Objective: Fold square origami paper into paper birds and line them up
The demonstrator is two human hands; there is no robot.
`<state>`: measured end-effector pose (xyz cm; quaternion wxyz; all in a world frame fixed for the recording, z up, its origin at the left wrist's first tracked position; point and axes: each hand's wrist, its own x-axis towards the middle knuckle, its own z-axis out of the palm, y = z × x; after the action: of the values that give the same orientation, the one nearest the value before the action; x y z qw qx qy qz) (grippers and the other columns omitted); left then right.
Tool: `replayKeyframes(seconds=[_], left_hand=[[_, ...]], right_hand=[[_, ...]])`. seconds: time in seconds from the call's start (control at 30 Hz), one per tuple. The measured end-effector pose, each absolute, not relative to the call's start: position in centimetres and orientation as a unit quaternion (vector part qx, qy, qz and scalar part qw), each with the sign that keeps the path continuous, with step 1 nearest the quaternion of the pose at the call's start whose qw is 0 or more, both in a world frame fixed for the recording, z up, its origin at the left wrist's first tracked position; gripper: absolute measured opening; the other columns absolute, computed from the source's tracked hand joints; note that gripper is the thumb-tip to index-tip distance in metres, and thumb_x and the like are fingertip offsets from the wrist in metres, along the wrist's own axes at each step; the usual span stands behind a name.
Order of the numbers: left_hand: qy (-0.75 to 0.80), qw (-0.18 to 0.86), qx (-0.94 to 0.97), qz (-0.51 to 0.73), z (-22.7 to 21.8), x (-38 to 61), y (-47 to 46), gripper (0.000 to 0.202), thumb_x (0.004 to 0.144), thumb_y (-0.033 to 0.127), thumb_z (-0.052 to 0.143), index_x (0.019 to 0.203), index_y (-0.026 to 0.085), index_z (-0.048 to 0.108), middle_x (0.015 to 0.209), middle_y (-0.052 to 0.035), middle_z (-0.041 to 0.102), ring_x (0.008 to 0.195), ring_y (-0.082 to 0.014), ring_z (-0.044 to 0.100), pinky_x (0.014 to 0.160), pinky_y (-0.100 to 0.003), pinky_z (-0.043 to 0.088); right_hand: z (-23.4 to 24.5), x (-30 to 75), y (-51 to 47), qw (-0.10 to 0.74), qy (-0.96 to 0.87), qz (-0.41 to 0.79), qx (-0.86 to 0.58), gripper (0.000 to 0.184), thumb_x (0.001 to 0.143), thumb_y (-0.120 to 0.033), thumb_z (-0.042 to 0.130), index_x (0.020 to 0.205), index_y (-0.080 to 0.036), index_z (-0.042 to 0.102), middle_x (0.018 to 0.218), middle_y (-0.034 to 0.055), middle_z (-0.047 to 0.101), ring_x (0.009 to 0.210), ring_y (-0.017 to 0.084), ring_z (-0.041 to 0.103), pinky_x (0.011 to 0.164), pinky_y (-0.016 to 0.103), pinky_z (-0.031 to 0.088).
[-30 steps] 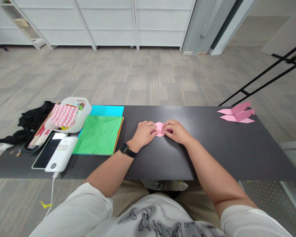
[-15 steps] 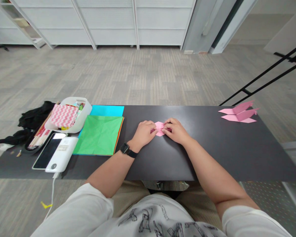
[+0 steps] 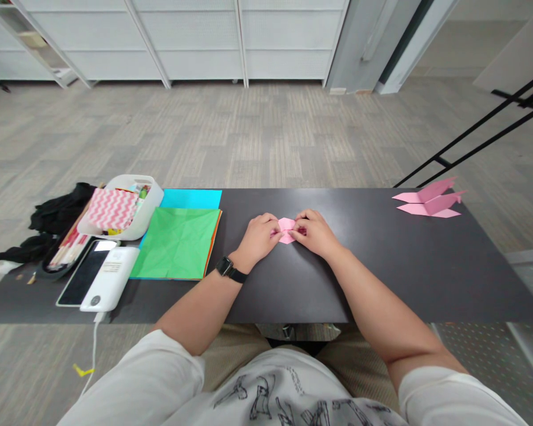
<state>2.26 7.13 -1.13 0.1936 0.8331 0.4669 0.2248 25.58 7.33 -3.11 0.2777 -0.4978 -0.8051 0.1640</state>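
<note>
Nearest, a black smartwatch [image 3: 225,267] sits on the left wrist. Beyond it, the left hand [image 3: 262,238] and right hand [image 3: 314,235] have thumb and fingers together, clamped on opposite sides of a small folded sheet of pink origami paper [image 3: 286,223], mid-table between them. It should be very light, thin and springy, stiffer where layers double (exact layering is hidden under the fingers), and easily creased or torn; best held lightly by its side edges. Farther off, to the right, stand pink folded-paper figures [image 3: 430,208], likely just as easily crushed.
</note>
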Motion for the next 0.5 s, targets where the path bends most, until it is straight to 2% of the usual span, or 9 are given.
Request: replayKeyframes(seconds=[0.2, 0.5], left_hand=[[0.466, 0.194, 0.832, 0.229, -1.26, 2.18, 7.16, 0.006, 0.097, 0.019, 0.071, 0.093, 0.022, 0.075, 0.116, -0.0052, 0.074, 0.108, -0.0240, 0.067, 0.103, -0.042, 0.051], [0.430, 0.173, 0.866, 0.186, -1.22, 1.75, 7.10, 0.029, 0.103, 0.019, 0.060, 0.108, 0.033, 0.084, 0.129, -0.0014, 0.077, 0.113, -0.0246, 0.065, 0.104, -0.046, 0.048]], right_hand=[[-2.99, 25.58, 7.40, 0.274, -0.808, 0.161, -0.496, 0.019, 0.092, -0.029, 0.080, 0.075, -0.026, 0.072, 0.104, 0.0063, 0.068, 0.103, 0.026, 0.064, 0.100, 0.049, 0.051], [-3.64, 25.76, 7.71, 0.278, -0.814, 0.153, -0.487, 0.019, 0.092, -0.029, 0.079, 0.076, -0.026, 0.069, 0.101, 0.0055, 0.067, 0.100, 0.026, 0.063, 0.099, 0.048, 0.051]])
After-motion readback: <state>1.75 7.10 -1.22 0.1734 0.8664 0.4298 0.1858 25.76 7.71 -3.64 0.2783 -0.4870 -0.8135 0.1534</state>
